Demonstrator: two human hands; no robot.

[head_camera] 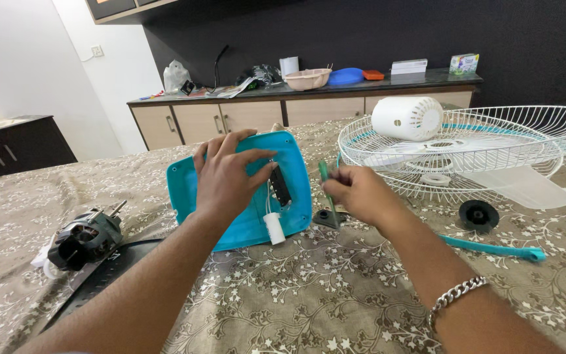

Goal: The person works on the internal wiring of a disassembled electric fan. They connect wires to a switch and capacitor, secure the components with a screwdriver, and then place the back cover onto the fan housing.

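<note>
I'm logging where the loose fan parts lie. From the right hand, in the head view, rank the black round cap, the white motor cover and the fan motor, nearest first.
From the right hand:
1. Black round cap, just to its right.
2. White motor cover, behind, in the wire grille.
3. Fan motor, far left.
</note>
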